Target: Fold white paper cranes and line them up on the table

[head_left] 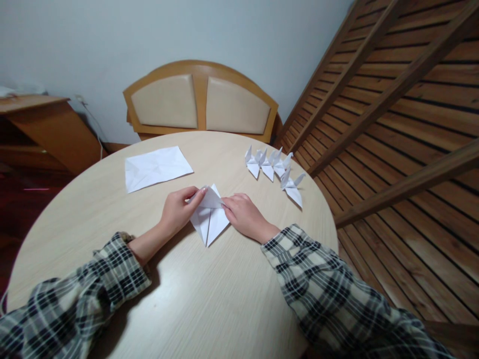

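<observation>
A white sheet of folded paper (218, 224) lies at the middle of the round table, its pointed lower end towards me and a seam running down its centre. My left hand (180, 207) pinches the upper left of it between thumb and fingers, where a flap is raised. On the right edge, my right hand (245, 214) grips the paper with thumb and fingers closed; its fingertips are partly hidden. Several finished white paper cranes (267, 163) stand in a row at the right rear, and another crane (292, 189) sits nearer to me.
A creased white sheet (157, 167) lies flat at the left rear of the pale round table (209, 299). Beyond the table stands a wooden headboard (202, 99) with cream panels. A wooden desk (48, 129) is at left; a slatted wooden partition (404, 124) rises at right.
</observation>
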### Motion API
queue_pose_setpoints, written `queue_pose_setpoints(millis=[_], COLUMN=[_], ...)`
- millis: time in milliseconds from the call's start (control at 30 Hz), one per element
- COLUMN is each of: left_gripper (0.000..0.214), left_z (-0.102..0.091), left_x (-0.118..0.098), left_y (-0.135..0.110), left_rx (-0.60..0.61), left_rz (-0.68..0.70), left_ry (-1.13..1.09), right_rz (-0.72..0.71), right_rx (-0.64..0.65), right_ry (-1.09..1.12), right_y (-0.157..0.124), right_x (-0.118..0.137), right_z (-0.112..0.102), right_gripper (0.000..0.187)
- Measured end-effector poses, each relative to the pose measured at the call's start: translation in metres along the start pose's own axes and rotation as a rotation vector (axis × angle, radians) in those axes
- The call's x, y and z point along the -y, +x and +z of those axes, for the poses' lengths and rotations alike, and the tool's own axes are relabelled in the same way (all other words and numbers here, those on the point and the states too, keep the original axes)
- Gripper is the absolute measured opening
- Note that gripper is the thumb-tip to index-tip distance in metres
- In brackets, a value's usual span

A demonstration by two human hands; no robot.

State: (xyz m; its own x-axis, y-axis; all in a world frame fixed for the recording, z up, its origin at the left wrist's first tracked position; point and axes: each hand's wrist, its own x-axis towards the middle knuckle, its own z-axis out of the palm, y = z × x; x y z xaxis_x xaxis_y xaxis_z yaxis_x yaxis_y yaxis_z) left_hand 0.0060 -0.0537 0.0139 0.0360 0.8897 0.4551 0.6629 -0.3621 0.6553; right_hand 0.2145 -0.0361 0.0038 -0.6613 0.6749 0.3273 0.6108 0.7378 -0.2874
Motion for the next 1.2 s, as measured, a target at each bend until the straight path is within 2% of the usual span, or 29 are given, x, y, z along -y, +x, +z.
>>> queue_pose_setpoints(millis=[167, 367, 433, 533, 667, 833, 1200], left_gripper=[0.047, 0.052, 0.059, 0.066, 0.061, 0.040, 0.039], left_z=[0.001, 0.006, 0.007, 0.008, 0.005, 0.002, 0.005], left_x=[0.001, 0.004, 0.007, 0.013, 0.020, 0.016, 0.016], left_y=[0.001, 0.002, 0.003, 0.003, 0.003, 0.003, -0.003], left_rx=[0.013, 0.082, 0.111, 0.182, 0.193, 0.203, 0.327], left_rz=[-0.038, -0.084, -0.107, -0.158, -0.204, -0.121, 0.022], left_ry=[-0.026, -0.167, -0.261, -0.428, -0.533, -0.373, -0.364], right_rz=[-0.004, -0.008, 0.033, 0.127, 0.195, 0.257, 0.281], right_rx=[0.010, -0.001, -0.018, -0.034, -0.058, -0.069, -0.085], right_ry=[-0.028, -0.024, 0.021, 0.101, 0.222, 0.304, 0.372], right_y=[-0.001, -0.001, -0.001, -0.001, -0.001, -0.003, -0.002], right_x=[0.002, 0.003, -0.001, -0.011, -0.024, -0.030, -0.029], right_z=[0.001, 0.004, 0.005, 0.005, 0.004, 0.002, 0.001], right_gripper=[0.024, 0.021, 0.019, 0.025, 0.029, 0.028, 0.027])
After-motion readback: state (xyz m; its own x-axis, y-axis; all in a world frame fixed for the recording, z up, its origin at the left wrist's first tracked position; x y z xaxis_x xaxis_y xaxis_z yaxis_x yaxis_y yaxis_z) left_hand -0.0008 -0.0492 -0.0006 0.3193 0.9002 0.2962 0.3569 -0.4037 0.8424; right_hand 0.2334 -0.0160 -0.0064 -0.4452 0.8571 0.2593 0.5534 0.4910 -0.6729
